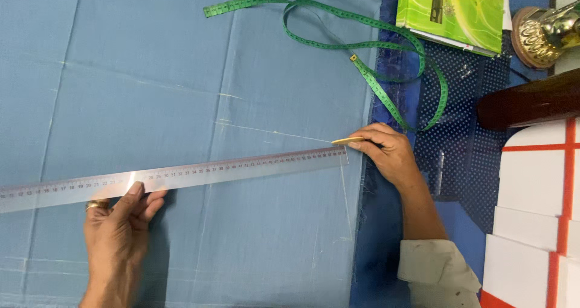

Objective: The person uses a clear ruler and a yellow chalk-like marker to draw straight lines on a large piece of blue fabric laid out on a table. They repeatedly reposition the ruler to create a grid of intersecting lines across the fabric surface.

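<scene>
- Long clear plastic ruler (175,178): lies flat across the pale blue cloth (181,90), running from the left edge to near the cloth's right border, its right end slightly farther away.
- Left hand (121,229): fingers extended and pressing down on the ruler's near edge, left of centre; a gold ring shows on one finger. It grips nothing.
- Right hand (389,151): pinched closed on a thin yellowish tailor's chalk (348,140), whose tip sits at the ruler's right end.
- Handling judgement: a clean line seems to call for firm pressure on the ruler, since only one spot is pinned and the long right span could pivot.
- Faint chalk lines already cross the cloth.
- Green measuring tape (362,66): looped on the far right, apart from the ruler.
- Green glossy booklet (453,9), gold ornament (544,33), dark wooden piece (531,102), white and red boxes (538,223): far and near right, on the dark blue dotted bench covering (465,132); none obstructs the ruler.
</scene>
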